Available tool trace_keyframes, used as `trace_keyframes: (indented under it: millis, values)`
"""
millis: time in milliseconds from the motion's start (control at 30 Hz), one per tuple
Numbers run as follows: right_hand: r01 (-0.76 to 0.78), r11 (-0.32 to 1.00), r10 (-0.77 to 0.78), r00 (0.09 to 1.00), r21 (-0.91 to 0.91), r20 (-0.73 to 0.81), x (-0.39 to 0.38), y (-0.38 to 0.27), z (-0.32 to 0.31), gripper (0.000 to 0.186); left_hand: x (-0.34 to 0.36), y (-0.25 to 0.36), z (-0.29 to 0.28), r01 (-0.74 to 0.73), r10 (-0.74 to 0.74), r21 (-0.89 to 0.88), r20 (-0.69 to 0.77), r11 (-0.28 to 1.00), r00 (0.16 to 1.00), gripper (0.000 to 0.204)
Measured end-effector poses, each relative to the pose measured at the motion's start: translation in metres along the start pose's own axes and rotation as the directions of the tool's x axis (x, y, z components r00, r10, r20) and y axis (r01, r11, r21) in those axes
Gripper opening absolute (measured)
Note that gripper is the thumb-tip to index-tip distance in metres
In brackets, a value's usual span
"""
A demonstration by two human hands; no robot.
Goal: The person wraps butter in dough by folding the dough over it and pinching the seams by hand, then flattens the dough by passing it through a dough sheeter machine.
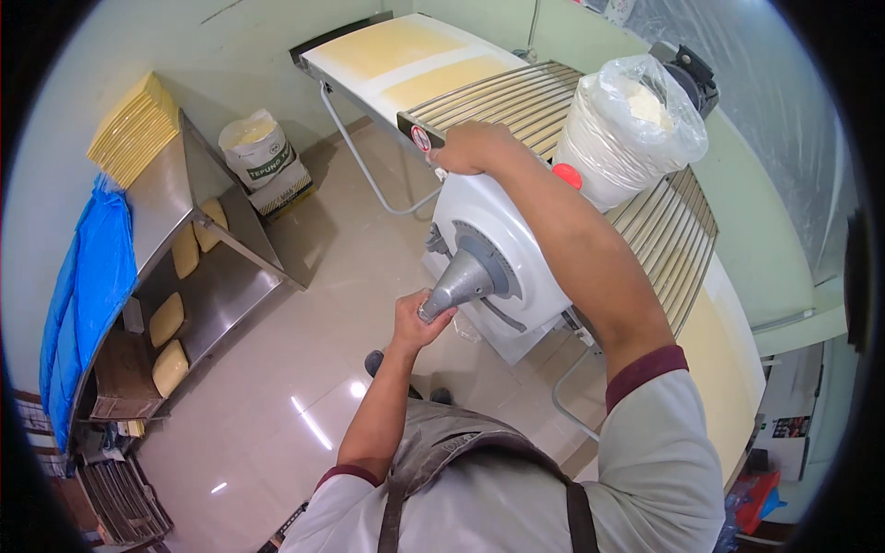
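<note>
My left hand [420, 323] is wrapped around the end of a grey lever [461, 279] on the front of a white dough sheeter [535, 267]. A grey dial plate surrounds the lever's base. My right arm reaches across the sheeter's top, and my right hand [474, 147] is closed with curled fingers at its far left corner. Whatever lies under those fingers is hidden. A thin yellowish dough sheet [387, 46] lies on the far belt, and more dough [710, 359] covers the belt at right.
Metal guard grilles [507, 95] flank the sheeter's middle. A plastic-lined white tub [608, 138] of flour stands on top beside a red button [567, 175]. At left, a steel table [166, 198] carries stacked yellow sheets [136, 129], with dough slabs [168, 320] on its shelf. A flour sack [256, 152] stands behind.
</note>
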State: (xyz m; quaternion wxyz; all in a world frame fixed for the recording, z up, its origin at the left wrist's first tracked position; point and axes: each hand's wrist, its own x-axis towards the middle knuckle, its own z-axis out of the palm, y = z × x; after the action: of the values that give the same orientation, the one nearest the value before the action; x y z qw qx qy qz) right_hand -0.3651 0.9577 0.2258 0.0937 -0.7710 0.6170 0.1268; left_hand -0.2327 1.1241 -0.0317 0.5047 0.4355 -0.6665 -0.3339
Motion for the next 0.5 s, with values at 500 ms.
trace_keyframes:
  millis: [500]
  values:
    - [-0.002,0.972,-0.17,0.69,-0.236,-0.704,-0.069,0.036,0.038,0.068,-0.001,0.003,-0.006,0.05,-0.049,0.043,-0.034,0.998,0.998,0.024]
